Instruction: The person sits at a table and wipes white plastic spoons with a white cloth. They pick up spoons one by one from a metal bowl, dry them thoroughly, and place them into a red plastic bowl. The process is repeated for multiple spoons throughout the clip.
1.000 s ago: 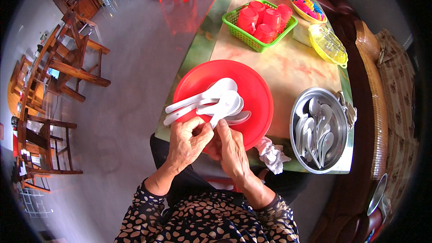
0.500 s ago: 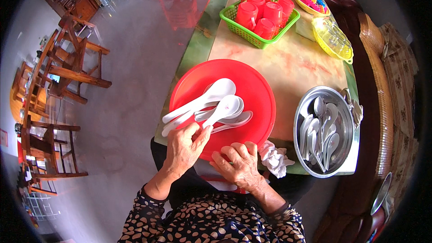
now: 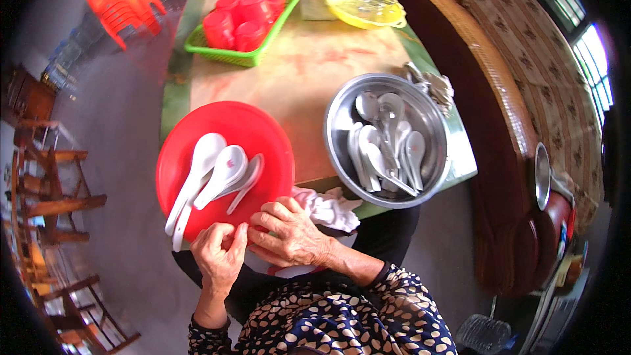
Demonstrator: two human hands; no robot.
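The near rim of the red plate [image 3: 197,125] at 6 o'clock is covered by both hands: the left hand [image 3: 220,260] and right hand [image 3: 289,236] meet there, and whether the fingers [image 3: 238,235] pinch anything cannot be told. The white cloth [image 3: 328,209] is partly under the right hand. In the steel bowl [image 3: 342,102] the spoons [image 3: 384,148] overlap, so their count is unclear (the lowest ones lie half buried). At 12 o'clock the top edge cuts off the far dishes; the yellow dish [image 3: 361,3] is blurred. The worktop [image 3: 309,59] at its near edge is hidden by plate and bowl.
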